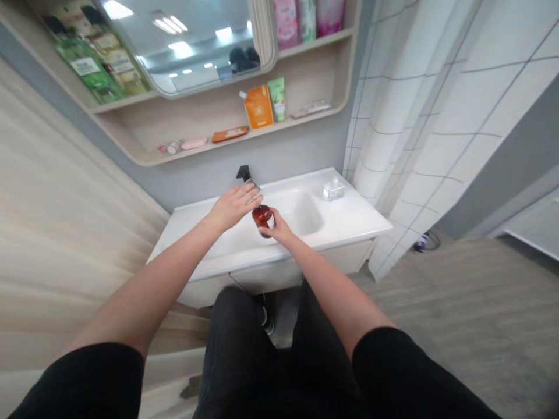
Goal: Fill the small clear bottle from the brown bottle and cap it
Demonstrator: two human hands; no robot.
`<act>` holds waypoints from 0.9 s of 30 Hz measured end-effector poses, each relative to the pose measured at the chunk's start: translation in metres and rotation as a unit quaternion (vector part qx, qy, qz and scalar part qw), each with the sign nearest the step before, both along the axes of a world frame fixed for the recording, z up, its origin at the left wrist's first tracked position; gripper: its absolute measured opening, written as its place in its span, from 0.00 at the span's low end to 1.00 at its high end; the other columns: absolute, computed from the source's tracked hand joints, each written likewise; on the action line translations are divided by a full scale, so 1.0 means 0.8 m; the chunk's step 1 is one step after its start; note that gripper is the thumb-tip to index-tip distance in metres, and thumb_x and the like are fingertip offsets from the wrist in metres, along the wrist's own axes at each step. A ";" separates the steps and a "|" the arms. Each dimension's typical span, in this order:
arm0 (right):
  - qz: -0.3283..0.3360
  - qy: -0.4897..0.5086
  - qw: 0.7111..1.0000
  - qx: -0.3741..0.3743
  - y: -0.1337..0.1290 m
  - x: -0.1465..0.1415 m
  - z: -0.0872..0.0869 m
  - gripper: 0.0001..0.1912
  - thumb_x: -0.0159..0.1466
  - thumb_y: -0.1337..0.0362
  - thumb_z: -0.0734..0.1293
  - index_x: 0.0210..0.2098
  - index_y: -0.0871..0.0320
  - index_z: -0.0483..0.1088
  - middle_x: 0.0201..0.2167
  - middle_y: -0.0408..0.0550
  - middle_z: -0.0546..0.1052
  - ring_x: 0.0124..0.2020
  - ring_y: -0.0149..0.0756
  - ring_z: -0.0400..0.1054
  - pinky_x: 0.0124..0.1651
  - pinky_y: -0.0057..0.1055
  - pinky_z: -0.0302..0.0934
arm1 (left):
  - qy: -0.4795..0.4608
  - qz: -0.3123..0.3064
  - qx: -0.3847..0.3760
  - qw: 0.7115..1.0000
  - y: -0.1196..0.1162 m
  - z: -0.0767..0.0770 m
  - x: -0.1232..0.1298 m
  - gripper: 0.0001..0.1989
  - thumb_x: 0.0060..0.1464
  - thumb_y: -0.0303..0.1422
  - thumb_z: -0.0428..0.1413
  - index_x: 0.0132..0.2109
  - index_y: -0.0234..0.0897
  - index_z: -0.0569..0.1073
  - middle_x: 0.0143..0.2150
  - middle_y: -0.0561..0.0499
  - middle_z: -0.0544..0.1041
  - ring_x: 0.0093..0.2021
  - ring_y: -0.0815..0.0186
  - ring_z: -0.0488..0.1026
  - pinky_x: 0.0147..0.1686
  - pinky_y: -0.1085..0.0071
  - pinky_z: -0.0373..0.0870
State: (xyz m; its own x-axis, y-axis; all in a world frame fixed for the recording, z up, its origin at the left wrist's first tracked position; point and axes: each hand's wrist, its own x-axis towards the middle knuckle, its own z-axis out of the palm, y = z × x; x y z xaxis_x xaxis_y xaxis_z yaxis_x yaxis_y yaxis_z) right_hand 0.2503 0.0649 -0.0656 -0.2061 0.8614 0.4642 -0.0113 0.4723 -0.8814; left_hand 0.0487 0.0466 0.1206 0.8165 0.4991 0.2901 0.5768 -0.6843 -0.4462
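Note:
My right hand point(278, 226) is wrapped round a reddish-brown, see-through bottle point(262, 215) with a white label. The bottle is tilted above the white sink basin point(308, 212). My left hand point(236, 205) lies palm down just left of the bottle, its fingers stretched out over the near end of the black faucet point(243, 172). Whether those fingers touch the faucet is hidden from this angle. A small grey surface shows at the fingertips, probably part of the faucet.
A clear container point(333, 190) stands at the counter's back right. Above hangs a shelf unit point(314, 70) with a mirror point(187, 41), an orange pouch point(259, 107), a green tube point(277, 99) and several bottles. Curtains point(56, 192) flank the left; a tiled white curtain point(406, 134) hangs right.

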 end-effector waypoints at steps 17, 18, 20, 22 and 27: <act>-0.006 0.000 1.000 0.010 0.004 0.000 -0.005 0.52 0.57 0.42 0.81 0.72 0.55 0.61 0.68 0.58 0.72 0.69 0.57 0.67 0.76 0.53 0.57 | 0.005 -0.038 0.001 0.999 0.003 0.003 0.001 0.22 0.72 0.26 0.51 0.67 0.42 0.76 0.70 0.37 0.77 0.76 0.51 0.68 0.70 0.48 0.70; -0.007 -0.001 1.000 0.010 0.004 0.000 -0.005 0.52 0.57 0.42 0.81 0.72 0.54 0.61 0.68 0.58 0.73 0.69 0.57 0.67 0.76 0.53 0.57 | 0.008 -0.033 0.000 0.999 0.002 0.003 0.001 0.22 0.72 0.27 0.51 0.67 0.42 0.75 0.70 0.37 0.76 0.76 0.51 0.68 0.70 0.48 0.70; -0.004 -0.002 1.000 0.011 0.004 0.000 -0.004 0.52 0.57 0.43 0.81 0.72 0.54 0.62 0.68 0.57 0.73 0.69 0.57 0.67 0.76 0.53 0.57 | 0.015 -0.025 0.001 1.000 0.001 0.003 0.001 0.22 0.72 0.27 0.51 0.68 0.42 0.75 0.70 0.37 0.76 0.76 0.51 0.68 0.70 0.48 0.70; -0.001 0.000 1.000 0.013 0.004 0.000 -0.004 0.52 0.57 0.43 0.81 0.72 0.54 0.62 0.68 0.57 0.73 0.69 0.58 0.67 0.76 0.54 0.57 | 0.017 -0.021 0.002 1.000 0.000 0.002 0.001 0.22 0.72 0.27 0.50 0.68 0.41 0.75 0.70 0.37 0.76 0.76 0.51 0.68 0.70 0.47 0.70; 0.002 0.000 1.000 0.015 0.005 -0.001 -0.005 0.52 0.57 0.43 0.81 0.73 0.54 0.62 0.68 0.57 0.72 0.70 0.58 0.66 0.76 0.54 0.56 | 0.006 -0.031 0.001 0.999 -0.001 0.000 0.000 0.22 0.72 0.26 0.50 0.67 0.41 0.76 0.70 0.37 0.77 0.76 0.51 0.68 0.70 0.48 0.70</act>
State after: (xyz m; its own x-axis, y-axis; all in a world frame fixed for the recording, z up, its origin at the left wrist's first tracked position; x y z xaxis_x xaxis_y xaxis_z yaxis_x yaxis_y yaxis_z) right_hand 0.2495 0.0692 -0.0699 -0.2100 0.8465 0.4892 -0.0131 0.4979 -0.8672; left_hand 0.0484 0.0458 0.1209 0.8493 0.4468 0.2811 0.5278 -0.7178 -0.4540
